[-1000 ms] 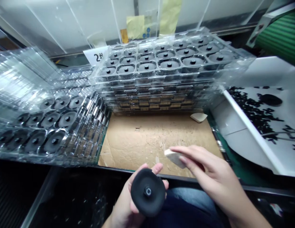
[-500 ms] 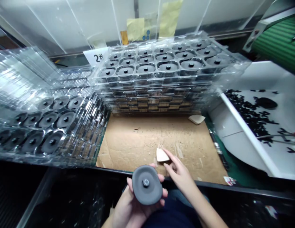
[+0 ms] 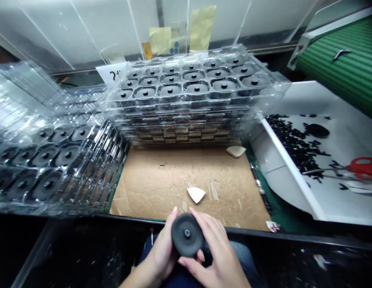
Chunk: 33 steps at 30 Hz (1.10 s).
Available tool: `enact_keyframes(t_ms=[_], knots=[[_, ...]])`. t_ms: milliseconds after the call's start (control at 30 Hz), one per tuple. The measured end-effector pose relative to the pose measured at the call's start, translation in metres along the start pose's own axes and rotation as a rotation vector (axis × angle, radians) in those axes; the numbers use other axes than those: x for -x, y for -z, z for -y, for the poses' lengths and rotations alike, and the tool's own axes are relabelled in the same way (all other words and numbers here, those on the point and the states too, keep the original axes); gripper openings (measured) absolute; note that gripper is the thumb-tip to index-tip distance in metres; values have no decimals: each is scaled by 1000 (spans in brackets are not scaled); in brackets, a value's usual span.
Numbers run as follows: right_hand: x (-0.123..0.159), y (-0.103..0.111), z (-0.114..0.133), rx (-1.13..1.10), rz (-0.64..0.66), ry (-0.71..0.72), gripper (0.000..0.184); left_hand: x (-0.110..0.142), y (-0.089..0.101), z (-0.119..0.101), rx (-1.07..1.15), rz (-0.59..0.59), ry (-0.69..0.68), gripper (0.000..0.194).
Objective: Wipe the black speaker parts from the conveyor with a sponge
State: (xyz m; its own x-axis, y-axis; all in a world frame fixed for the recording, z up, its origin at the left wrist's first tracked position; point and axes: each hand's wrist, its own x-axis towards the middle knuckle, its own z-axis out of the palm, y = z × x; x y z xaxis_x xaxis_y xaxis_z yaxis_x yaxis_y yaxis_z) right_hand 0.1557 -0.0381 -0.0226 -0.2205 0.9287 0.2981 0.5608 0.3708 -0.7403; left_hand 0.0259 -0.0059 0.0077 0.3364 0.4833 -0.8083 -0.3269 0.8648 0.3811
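Between my two hands, just in front of the bench edge, is a dark grey rounded disc-shaped part [image 3: 182,242] with a small hollow stem at its centre. My left hand [image 3: 162,249] is closed along its left side and partly beneath it. My right hand [image 3: 216,249] grips its right side, thumb at the lower edge and fingers at the upper edge. Beyond my fingertips a white three-cornered pad [image 3: 196,194] lies on the cardboard sheet [image 3: 150,180], touched by neither hand. A second pale pad [image 3: 236,151] lies at the sheet's far right corner.
Clear plastic trays [image 3: 180,116] holding similar grey parts are stacked at the back, with another stack [image 3: 92,160] at the left. At the right stands a white bin [image 3: 289,170] with small black pieces and red-handled scissors [image 3: 364,168]. A green ribbed belt [image 3: 338,60] runs behind it.
My right hand has let go of the white pad, leaving it on the cardboard, and has come to the grey part. The part is now held in both hands. The view has shifted slightly right.
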Motion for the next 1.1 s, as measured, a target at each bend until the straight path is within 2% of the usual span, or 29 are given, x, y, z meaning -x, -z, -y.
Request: enact_keyframes(t_ms=[133,167,233,333,467,533,600,667,767,867,967,1100], knots=[[-1,11,-2,-2,-12,-75,71,-9,-3,2,-106,-45,-34,60],[1,17,-3,-2,-24,-88,71,-11,-3,2,-172,-60,-86,53],[9,33,-11,15,-85,-136,71,-18,0,-1,-353,-54,-279,40],[33,60,-33,145,-200,-243,71,-30,8,-11,-589,-46,-506,37],[73,100,-75,511,-461,-490,59,-47,28,-35,-831,-244,-679,38],[85,119,-99,619,-582,-607,60,-57,44,-49,-1088,-345,-843,38],[89,134,-123,659,-636,-642,67,-69,62,-60,-1426,-430,-1069,39],[90,144,-145,681,-638,-646,75,-81,78,-65,-1648,-534,-1234,41],[87,147,-169,673,-596,-631,76,-95,93,-59,-1722,-633,-1262,36],[88,143,-178,656,-598,-616,77,-99,96,-49,-1739,-680,-1266,35],[90,135,-170,652,-650,-618,79,-98,93,-45,-1744,-702,-1287,35],[91,120,-137,645,-750,-626,55,-95,89,-48,-1747,-707,-1314,35]])
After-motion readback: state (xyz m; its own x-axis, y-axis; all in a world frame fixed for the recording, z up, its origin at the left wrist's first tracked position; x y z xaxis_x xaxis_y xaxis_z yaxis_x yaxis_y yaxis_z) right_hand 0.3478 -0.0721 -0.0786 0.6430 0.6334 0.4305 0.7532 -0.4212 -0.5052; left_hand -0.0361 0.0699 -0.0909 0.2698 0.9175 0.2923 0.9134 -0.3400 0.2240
